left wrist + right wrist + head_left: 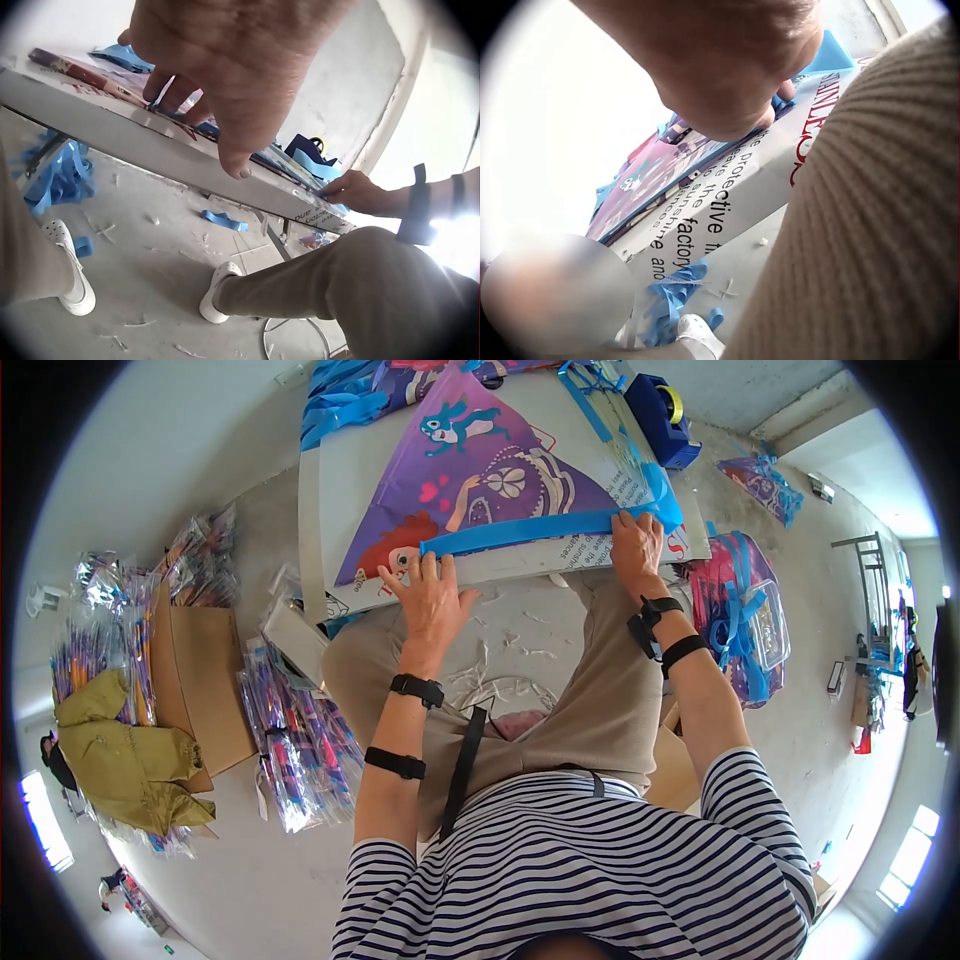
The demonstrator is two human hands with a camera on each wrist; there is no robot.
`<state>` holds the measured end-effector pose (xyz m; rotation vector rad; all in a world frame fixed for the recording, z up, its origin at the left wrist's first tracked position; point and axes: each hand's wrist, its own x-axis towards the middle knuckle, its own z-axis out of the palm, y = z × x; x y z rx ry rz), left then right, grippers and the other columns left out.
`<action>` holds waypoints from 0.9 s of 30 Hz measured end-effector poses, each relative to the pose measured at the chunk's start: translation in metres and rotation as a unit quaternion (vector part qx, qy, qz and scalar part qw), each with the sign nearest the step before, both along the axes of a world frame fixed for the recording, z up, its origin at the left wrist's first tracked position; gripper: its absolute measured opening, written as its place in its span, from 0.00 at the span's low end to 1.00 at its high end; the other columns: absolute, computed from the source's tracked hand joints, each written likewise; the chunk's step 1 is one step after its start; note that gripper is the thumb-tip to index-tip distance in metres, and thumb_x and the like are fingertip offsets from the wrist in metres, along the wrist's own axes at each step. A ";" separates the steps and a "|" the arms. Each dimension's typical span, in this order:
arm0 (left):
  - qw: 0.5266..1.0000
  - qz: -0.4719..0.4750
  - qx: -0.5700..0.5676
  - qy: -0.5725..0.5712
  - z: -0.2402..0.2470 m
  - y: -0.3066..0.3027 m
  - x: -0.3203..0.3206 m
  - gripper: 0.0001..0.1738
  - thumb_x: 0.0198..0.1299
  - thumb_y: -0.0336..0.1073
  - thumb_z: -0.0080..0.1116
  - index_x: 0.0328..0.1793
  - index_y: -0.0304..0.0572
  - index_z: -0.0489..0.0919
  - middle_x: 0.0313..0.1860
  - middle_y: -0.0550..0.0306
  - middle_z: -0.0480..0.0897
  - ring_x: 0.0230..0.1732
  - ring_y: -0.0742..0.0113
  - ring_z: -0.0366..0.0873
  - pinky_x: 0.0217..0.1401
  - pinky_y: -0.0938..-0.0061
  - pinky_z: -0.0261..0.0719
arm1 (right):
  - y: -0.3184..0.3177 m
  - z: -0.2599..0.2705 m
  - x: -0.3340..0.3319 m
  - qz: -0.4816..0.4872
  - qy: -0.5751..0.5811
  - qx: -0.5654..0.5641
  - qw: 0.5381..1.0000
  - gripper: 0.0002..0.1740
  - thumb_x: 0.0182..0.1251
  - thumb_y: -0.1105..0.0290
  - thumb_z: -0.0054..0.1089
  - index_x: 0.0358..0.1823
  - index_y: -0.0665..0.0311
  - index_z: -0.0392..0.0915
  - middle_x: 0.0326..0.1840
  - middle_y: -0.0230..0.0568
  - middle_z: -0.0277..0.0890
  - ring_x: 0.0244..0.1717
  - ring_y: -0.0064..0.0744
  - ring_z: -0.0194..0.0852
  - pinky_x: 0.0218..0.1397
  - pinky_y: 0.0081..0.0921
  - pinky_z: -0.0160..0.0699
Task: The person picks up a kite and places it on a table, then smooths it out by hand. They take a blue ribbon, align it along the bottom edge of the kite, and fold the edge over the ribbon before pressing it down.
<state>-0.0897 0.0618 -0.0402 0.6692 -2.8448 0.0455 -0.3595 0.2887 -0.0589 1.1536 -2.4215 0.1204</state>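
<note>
Blue ribbon [540,527] could slip crooked on the purple sheet [408,488] if the left hand [432,600], fingers spread, or right hand [637,552], whose grip I can't make out, tugs unevenly.

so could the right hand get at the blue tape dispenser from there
Probably yes: the tape dispenser stands beyond the right hand on the same side, with seemingly only blue ribbon in between.

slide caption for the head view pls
Left grip at one end of a blue ribbon along the edge of a purple cartoon-print triangular sheet, right grip farther along it.
</note>
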 end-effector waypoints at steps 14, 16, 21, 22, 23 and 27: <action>0.999 -0.029 0.011 0.019 0.010 0.004 -0.012 0.47 0.41 0.65 0.79 0.68 0.55 0.79 0.53 0.48 0.76 0.65 0.46 0.72 0.71 0.17 0.46 | -0.014 0.020 0.017 -0.049 -0.019 0.011 0.999 0.22 0.55 0.75 0.62 0.55 0.62 0.81 0.61 0.38 0.79 0.60 0.46 0.69 0.61 0.47 0.66; 0.999 -0.026 0.017 0.026 0.009 0.004 -0.010 0.48 0.39 0.65 0.81 0.67 0.52 0.80 0.53 0.47 0.75 0.64 0.46 0.72 0.72 0.17 0.45 | -0.035 0.019 0.036 0.006 -0.043 0.003 0.999 0.25 0.55 0.74 0.63 0.58 0.62 0.79 0.64 0.38 0.77 0.63 0.46 0.68 0.63 0.49 0.66; 0.998 -0.030 0.013 0.052 0.007 0.003 -0.008 0.48 0.40 0.61 0.81 0.69 0.53 0.78 0.54 0.48 0.75 0.71 0.46 0.69 0.72 0.15 0.44 | -0.108 0.020 0.121 0.189 -0.130 0.003 0.973 0.33 0.65 0.63 0.65 0.72 0.59 0.71 0.77 0.39 0.65 0.78 0.49 0.58 0.78 0.58 0.58; 0.998 -0.028 0.012 0.050 0.006 0.002 -0.006 0.48 0.40 0.61 0.81 0.69 0.53 0.78 0.54 0.48 0.75 0.71 0.46 0.69 0.72 0.15 0.44 | -0.114 0.016 0.130 0.192 -0.151 0.028 0.969 0.35 0.68 0.57 0.65 0.75 0.57 0.69 0.80 0.40 0.62 0.83 0.50 0.53 0.82 0.60 0.52; 0.999 -0.026 0.009 0.033 0.008 0.002 -0.004 0.48 0.41 0.60 0.82 0.69 0.54 0.78 0.56 0.49 0.75 0.72 0.46 0.68 0.72 0.14 0.45 | -0.113 0.009 0.134 0.194 -0.152 0.028 0.969 0.35 0.68 0.57 0.65 0.75 0.57 0.69 0.80 0.40 0.62 0.83 0.50 0.53 0.82 0.60 0.52; 0.999 -0.012 0.040 0.013 0.009 -0.008 0.005 0.48 0.42 0.58 0.82 0.71 0.55 0.76 0.63 0.56 0.73 0.75 0.46 0.65 0.71 0.13 0.46 | -0.112 -0.001 0.136 0.146 -0.201 0.054 0.967 0.38 0.73 0.47 0.60 0.80 0.53 0.63 0.85 0.39 0.55 0.87 0.49 0.45 0.83 0.65 0.46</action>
